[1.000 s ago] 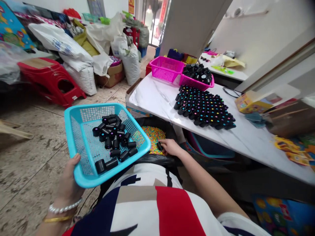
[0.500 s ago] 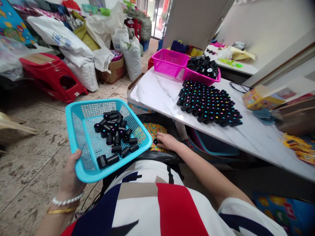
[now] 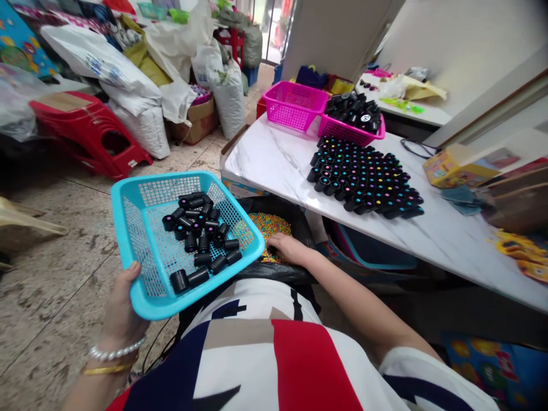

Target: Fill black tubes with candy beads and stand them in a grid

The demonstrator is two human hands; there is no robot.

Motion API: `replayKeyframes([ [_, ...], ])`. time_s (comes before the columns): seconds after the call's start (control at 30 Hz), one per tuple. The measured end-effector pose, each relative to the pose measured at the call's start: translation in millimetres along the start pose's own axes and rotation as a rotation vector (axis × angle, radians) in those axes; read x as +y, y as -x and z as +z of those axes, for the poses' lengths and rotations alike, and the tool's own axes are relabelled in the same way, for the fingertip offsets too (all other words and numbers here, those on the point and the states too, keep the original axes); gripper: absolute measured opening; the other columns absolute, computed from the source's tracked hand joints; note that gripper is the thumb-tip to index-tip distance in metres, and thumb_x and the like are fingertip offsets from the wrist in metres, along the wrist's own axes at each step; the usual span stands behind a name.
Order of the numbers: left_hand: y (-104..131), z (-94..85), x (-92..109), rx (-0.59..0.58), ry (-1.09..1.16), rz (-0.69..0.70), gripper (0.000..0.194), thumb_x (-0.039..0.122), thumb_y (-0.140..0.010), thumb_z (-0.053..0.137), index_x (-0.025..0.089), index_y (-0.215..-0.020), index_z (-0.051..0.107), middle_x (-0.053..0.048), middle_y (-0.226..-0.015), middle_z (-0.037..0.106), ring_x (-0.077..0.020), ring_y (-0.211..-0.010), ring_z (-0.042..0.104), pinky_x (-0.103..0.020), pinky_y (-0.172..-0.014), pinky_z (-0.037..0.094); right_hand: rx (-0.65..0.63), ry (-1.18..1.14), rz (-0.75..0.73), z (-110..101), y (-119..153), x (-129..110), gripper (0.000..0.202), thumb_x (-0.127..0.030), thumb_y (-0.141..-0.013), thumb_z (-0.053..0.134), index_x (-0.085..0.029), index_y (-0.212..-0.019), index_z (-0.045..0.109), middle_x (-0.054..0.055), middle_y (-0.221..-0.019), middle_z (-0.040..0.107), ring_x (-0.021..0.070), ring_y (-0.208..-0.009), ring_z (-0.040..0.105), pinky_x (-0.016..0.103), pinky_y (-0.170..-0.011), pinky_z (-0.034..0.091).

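Note:
My left hand (image 3: 125,302) is closed on the near left corner of a blue plastic basket (image 3: 121,220), thumb over the rim. The basket is tilted, and several short black cylinders (image 3: 202,244) lie loose in it, some with a coloured dot on the end. Beside its right rim, my right hand (image 3: 289,249) reaches into a black-lined container (image 3: 299,217) of small multicoloured beads (image 3: 272,224). Its fingers are curled down at the beads around a black cylinder, mostly hidden now.
On the marbled table (image 3: 257,149) stand rows of black cylinders (image 3: 363,177) with coloured dots. Behind them are a pink basket (image 3: 295,108) and another pink basket (image 3: 342,132) heaped with black pieces. A red stool (image 3: 85,134) and white sacks (image 3: 229,97) occupy the floor at left.
My right hand has shifted slightly left and lower into the beads, so the black cylinder in its fingers shows less. The blue basket has barely moved.

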State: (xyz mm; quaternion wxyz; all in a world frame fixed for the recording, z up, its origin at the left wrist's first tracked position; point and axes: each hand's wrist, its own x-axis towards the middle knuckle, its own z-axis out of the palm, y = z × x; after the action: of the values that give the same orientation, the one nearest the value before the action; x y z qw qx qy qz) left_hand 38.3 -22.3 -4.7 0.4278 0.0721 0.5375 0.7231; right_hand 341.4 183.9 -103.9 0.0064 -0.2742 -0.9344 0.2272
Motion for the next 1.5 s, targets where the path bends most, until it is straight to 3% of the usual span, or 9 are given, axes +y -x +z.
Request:
replayKeyframes([
  [0.27, -2, -0.4, -2, 0.033, 0.009, -0.024, 0.034, 0.024, -0.071, 0.074, 0.013, -0.103, 0.069, -0.004, -0.089, 0.074, -0.0297, -0.096, 0.066, -0.041, -0.093, 0.05, 0.332, -0.514, 0.128, -12, 30, -7, 0.048, -0.008, -0.074, 0.056, -0.021, -0.12, 0.059, 0.006, -0.114, 0.065, 0.0182, -0.106, 0.062, 0.036, -0.094, 0.049],
  [0.4, -3, 1.1, -3, 0.015, -0.012, -0.023, 0.037, 0.025, -0.071, 0.073, 0.015, -0.106, 0.07, -0.002, -0.095, 0.074, -0.0275, -0.09, 0.068, -0.038, -0.091, 0.052, 0.4, -0.432, 0.166, -16, 36, -7, 0.038, -0.008, -0.072, 0.057, -0.02, -0.106, 0.067, 0.005, -0.107, 0.065, 0.019, -0.102, 0.062, 0.036, -0.093, 0.049],
  [0.67, -2, 0.0, -3, 0.043, -0.055, -0.027, 0.038, 0.029, -0.062, 0.08, 0.019, -0.098, 0.072, -0.001, -0.097, 0.074, -0.0229, -0.079, 0.069, -0.026, -0.076, 0.056, 0.464, -0.835, 0.191, -15, 39, -8, 0.035, -0.023, -0.076, 0.065, -0.018, -0.111, 0.064, 0.005, -0.106, 0.067, 0.0182, -0.096, 0.065, 0.033, -0.088, 0.052],
  [0.8, -4, -1.7, -4, 0.029, -0.055, -0.034, 0.039, 0.031, -0.064, 0.08, 0.019, -0.1, 0.072, -0.002, -0.098, 0.074, -0.0231, -0.079, 0.069, -0.026, -0.072, 0.057, 0.459, -0.453, 0.171, -10, 33, -4, 0.034, -0.011, -0.077, 0.057, -0.019, -0.109, 0.065, 0.006, -0.109, 0.066, 0.0188, -0.102, 0.061, 0.034, -0.092, 0.048],
  [0.93, -7, -3.6, -5, 0.03, -0.052, -0.034, 0.049, 0.035, -0.058, 0.083, 0.02, -0.102, 0.072, -0.003, -0.096, 0.074, -0.027, -0.083, 0.069, -0.032, -0.075, 0.058, 0.178, 0.109, 0.151, -1, 20, -3, 0.031, -0.006, -0.083, 0.049, -0.016, -0.106, 0.068, 0.013, -0.105, 0.064, 0.0236, -0.101, 0.055, 0.037, -0.09, 0.045],
  [1.07, -8, -5.1, -6, 0.046, -0.055, -0.045, 0.05, 0.036, -0.06, 0.083, 0.02, -0.106, 0.071, -0.003, -0.099, 0.073, -0.0289, -0.091, 0.068, -0.035, -0.076, 0.058, 0.063, 0.151, 0.082, 5, 11, -6, 0.028, -0.008, -0.087, 0.049, -0.018, -0.103, 0.069, 0.012, -0.1, 0.064, 0.0225, -0.096, 0.055, 0.035, -0.087, 0.045],
  [1.2, -7, -5.6, -6, 0.058, -0.055, -0.049, 0.052, 0.037, -0.059, 0.083, 0.019, -0.106, 0.071, -0.005, -0.1, 0.073, -0.0287, -0.09, 0.068, -0.034, -0.073, 0.059, 0.123, -0.188, 0.04, 4, 17, -4, 0.038, -0.001, -0.074, 0.056, -0.02, -0.105, 0.068, 0.006, -0.103, 0.066, 0.0187, -0.098, 0.059, 0.031, -0.089, 0.046],
  [1.37, -7, -7.1, -6, 0.07, -0.056, -0.078, 0.057, 0.038, -0.052, 0.088, 0.02, -0.104, 0.071, -0.002, -0.096, 0.074, -0.0287, -0.086, 0.069, -0.034, -0.077, 0.058, 0.303, -0.856, 0.202, 4, 32, -4, 0.031, -0.018, -0.075, 0.066, -0.02, -0.106, 0.066, 0.003, -0.101, 0.07, 0.0173, -0.09, 0.066, 0.032, -0.084, 0.051],
  [1.5, -9, -9.1, -7, 0.129, -0.068, -0.107, 0.06, 0.041, -0.046, 0.09, 0.023, -0.101, 0.072, 0.002, -0.096, 0.074, -0.0275, -0.087, 0.068, -0.031, -0.076, 0.058, 0.338, -1.018, 0.231, 1, 33, -13, 0.035, -0.025, -0.07, 0.073, -0.019, -0.104, 0.066, 0.003, -0.097, 0.072, 0.0177, -0.088, 0.068, 0.034, -0.086, 0.052],
])
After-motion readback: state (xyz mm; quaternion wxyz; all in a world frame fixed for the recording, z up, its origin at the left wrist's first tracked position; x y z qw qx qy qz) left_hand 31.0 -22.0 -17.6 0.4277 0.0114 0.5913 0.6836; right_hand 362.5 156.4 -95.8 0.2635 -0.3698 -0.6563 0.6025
